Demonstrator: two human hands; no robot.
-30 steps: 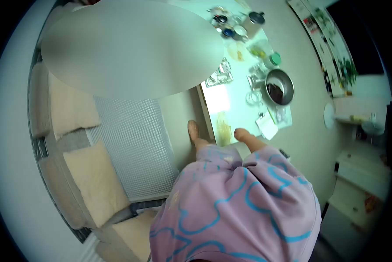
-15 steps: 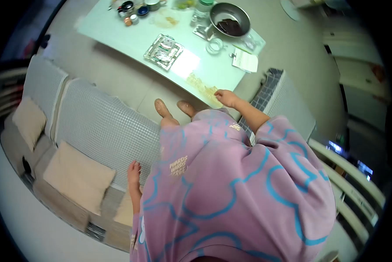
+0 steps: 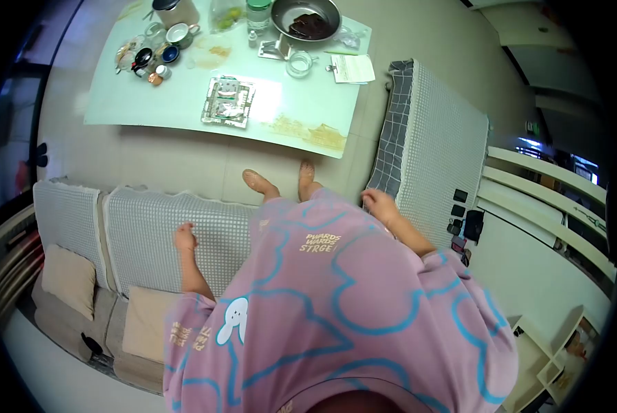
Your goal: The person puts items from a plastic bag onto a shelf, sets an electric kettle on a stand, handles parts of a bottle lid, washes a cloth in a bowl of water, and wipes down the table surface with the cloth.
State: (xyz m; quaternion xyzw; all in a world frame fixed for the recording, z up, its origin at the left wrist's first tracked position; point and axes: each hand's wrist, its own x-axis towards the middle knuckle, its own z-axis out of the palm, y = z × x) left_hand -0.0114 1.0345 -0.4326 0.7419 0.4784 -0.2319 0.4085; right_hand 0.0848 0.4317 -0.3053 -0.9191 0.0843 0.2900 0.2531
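My left hand (image 3: 185, 237) hangs over the grey covered sofa (image 3: 150, 217), its fingers loosely curled; whether anything is in them is too small to tell. On the right, my right hand (image 3: 379, 205) is held beside my pink shirt (image 3: 370, 296), near the checked edge of a covered seat (image 3: 394, 138). Its fingers are bent together, and nothing can be made out in them. Ahead stands the glass-topped table (image 3: 164, 103), apart from both hands. A clear patterned tray (image 3: 229, 102) lies near its front edge, left of a yellowish stain (image 3: 312, 132).
On the table are a steel pan (image 3: 307, 18) with something dark in it, a glass mug (image 3: 299, 64), a notepad (image 3: 354, 68), a green-lidded jar (image 3: 258, 15) and several cups. Cushions (image 3: 70, 281) lie on the sofa. Shelves (image 3: 549, 358) stand at the lower right.
The view has turned, so the table now lies straight ahead. My left hand came into view and rose beside the sofa. My right hand has moved away from the table's corner.
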